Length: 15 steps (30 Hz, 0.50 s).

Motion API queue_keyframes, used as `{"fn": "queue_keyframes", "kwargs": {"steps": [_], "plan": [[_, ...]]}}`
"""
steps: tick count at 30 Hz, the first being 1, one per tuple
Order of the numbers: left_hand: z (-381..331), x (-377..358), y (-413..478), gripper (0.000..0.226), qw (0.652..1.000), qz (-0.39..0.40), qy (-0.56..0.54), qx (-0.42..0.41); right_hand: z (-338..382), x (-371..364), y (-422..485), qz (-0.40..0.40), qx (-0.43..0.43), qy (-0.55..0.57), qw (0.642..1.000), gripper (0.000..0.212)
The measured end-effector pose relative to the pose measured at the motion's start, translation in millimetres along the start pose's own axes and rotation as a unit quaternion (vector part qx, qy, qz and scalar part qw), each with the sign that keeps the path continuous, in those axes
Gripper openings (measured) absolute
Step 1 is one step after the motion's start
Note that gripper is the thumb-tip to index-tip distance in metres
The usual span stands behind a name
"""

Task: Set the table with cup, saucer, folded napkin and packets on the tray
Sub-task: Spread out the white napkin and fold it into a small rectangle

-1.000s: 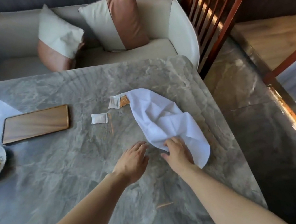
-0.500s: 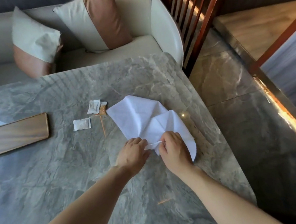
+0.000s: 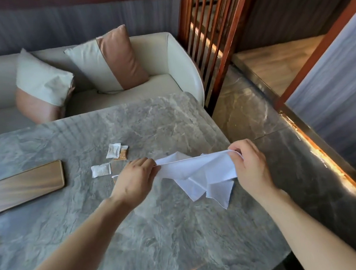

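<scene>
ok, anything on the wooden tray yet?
Nothing: the wooden tray shows a bare top. Three packets lie beside it on the table. Both hands hold the napkin stretched above the table. The tray's underside is hidden.

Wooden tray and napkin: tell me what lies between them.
One white packet on the marble table, between the wooden tray and the napkin; head view.

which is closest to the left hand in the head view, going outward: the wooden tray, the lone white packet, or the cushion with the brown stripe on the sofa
From the left hand:
1. Lone white packet, just left of the hand on the table.
2. Wooden tray, further left on the table.
3. Striped cushion, beyond the table on the sofa.
</scene>
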<state>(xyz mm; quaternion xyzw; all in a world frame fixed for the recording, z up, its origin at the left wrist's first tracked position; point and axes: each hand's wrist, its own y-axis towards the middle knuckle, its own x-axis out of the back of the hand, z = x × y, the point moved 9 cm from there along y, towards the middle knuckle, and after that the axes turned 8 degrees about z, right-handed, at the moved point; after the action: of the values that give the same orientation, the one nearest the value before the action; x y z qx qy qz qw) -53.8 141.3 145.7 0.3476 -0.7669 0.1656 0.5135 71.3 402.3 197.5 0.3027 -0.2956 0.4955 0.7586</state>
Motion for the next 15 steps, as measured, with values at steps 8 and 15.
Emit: {"fn": "queue_keyframes", "kwargs": {"steps": [8,15], "plan": [[55.1,69.3,-47.9,0.043,0.998,-0.038,0.036,0.042,25.7,55.2,31.5,-0.018,0.0,-0.02,1.0,0.019],[113.3,130.4,-78.7,0.028,0.98,-0.125,-0.031,0.154,49.5,56.2,75.3,0.075,-0.008,0.0,0.997,0.022]]}}
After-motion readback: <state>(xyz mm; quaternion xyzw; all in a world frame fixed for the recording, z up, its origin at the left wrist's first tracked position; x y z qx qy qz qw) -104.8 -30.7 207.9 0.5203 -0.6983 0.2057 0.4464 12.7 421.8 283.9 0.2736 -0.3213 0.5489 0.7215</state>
